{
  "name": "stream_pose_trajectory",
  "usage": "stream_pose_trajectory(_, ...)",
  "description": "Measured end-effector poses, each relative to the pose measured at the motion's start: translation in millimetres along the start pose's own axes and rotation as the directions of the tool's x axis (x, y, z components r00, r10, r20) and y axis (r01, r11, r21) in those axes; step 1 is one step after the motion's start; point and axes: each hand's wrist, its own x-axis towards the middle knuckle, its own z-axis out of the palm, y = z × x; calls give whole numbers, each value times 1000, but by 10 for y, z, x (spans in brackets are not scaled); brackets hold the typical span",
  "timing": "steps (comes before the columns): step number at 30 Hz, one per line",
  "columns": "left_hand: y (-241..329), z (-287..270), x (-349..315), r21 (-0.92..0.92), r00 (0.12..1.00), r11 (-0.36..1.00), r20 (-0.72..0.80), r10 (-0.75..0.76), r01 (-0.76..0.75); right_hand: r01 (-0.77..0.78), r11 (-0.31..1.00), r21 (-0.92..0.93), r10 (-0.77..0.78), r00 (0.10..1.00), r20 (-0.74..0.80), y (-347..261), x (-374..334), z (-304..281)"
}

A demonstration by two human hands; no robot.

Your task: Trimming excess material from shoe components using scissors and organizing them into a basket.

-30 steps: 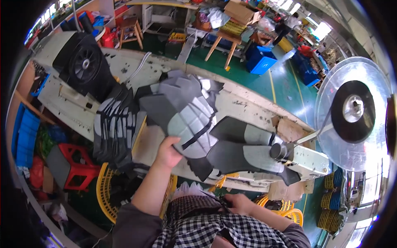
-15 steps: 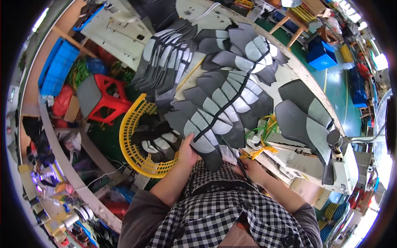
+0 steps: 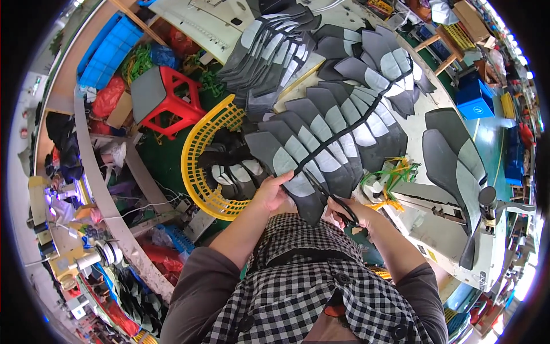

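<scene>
A chain of flat dark-grey and light-grey fabric pieces [image 3: 312, 186], joined along a black strip, runs from my hands up over the table. My left hand [image 3: 272, 192] pinches the near end of this chain, thumb on top. In my right hand [image 3: 349, 213] is a pair of black-handled scissors [image 3: 345, 207], with my fingers in the loops. The blades point up and left, at the pieces close to the black strip; whether they are cutting I cannot tell.
A yellow plastic basket [image 3: 193, 172] holding similar pieces stands left, next to a red-and-grey stool [image 3: 163, 100]. Stacked pieces [image 3: 266, 57] lie at the back. To the right are two larger pieces [image 3: 452, 155], a sewing machine [image 3: 458, 229] and green and yellow ties [image 3: 395, 175].
My right hand has brought the scissors up from beside my lap to the chain's near end. My left hand has moved slightly right with the chain. The whole view has shifted.
</scene>
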Motion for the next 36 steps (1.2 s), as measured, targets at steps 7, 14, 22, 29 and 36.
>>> stream_pose_trajectory(7, 146, 62, 4, 60, 998, 997, -24, 60, -59, 39, 998, -44, -32, 988, 151, -99, 120, -115)
stream_pose_trajectory(14, 81, 104, -69, 8, 990, 1000, 140, -13, 12, 96, 995, 36, -96, 995, 0, -184, 216, 82)
stream_pose_trajectory(22, 42, 128, -5, -40, 974, 985, 146, 173, -169, 49, 999, 14, -45, 978, -202, -49, -104, -94)
stream_pose_trajectory(29, -29, 215, 126, 173, 966, 952, 109, 235, -251, -58, 998, -20, 56, 991, -120, -102, 92, -270)
stream_pose_trajectory(36, -80, 187, 90, -23, 984, 985, 45, 173, -172, -14, 1000, -8, 12, 965, -262, -216, 25, -114)
